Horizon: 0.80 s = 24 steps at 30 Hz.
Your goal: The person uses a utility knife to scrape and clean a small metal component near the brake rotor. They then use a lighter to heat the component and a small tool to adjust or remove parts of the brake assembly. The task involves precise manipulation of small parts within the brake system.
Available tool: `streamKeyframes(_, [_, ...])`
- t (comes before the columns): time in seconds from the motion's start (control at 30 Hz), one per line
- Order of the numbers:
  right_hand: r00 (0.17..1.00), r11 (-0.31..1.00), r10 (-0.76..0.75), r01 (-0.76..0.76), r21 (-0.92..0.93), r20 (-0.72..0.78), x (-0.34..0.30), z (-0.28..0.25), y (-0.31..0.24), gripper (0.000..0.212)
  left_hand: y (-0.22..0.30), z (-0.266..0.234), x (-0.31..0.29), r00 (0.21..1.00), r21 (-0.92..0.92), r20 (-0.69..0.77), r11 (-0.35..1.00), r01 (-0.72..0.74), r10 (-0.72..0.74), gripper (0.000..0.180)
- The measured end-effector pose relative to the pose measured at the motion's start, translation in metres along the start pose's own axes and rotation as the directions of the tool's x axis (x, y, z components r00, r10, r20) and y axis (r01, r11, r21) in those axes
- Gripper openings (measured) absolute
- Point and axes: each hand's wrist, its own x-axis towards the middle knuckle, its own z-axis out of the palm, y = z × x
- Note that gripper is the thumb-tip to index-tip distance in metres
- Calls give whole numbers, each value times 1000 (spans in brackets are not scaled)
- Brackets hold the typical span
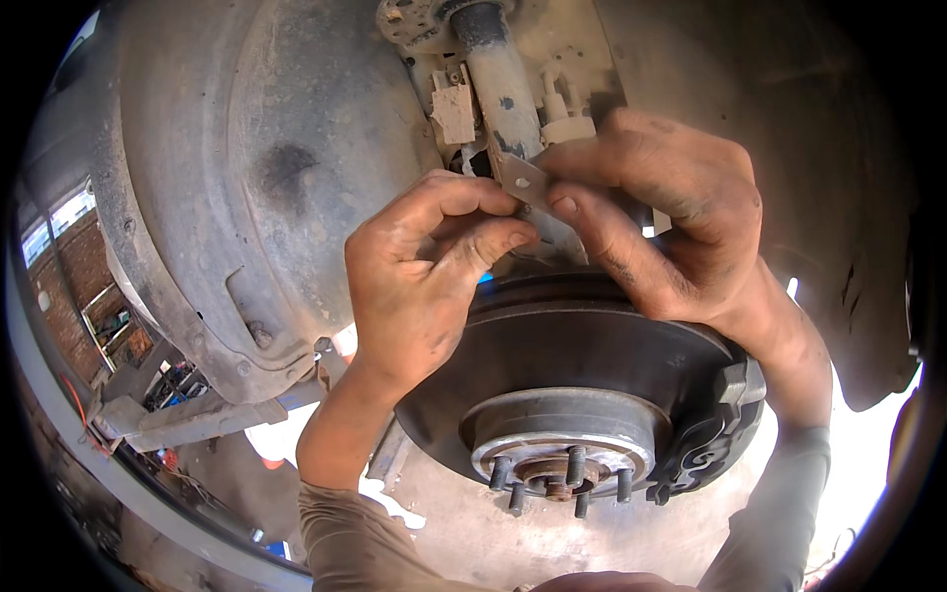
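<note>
High in front of the strut point(498, 84), my two hands meet at their fingertips. My right hand point(681, 212) pinches a small flat metal plate point(517, 173) with a round hole, between thumb and forefinger. Just below the plate, my left hand point(414, 271) has its thumb and forefinger closed; something small and dark shows at their tips, too little of it to name. Below both hands is the dark brake disc point(454, 350), its hub point(562, 414) carrying several bare wheel studs. A brake caliper point(710, 434) sits on the disc's right side.
A dusty wheel arch liner point(326, 109) curves around the left, with a dark panel point(750, 59) at the right. A metal beam point(197, 419) and clutter stand at the lower left, before a brick wall point(74, 261). Concrete floor point(493, 543) lies below.
</note>
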Motion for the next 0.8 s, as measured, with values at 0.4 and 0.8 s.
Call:
streamKeyframes(0.4, [1000, 999, 27, -27, -18, 11, 0, 3, 0, 11, 6, 0, 2, 996, 17, -30, 996, 83, -82, 17])
streamKeyframes(0.8, [972, 959, -233, 232, -162, 16, 3, 11, 16, 22, 7, -2, 6, 978, 16, -19, 978, 207, -207, 22])
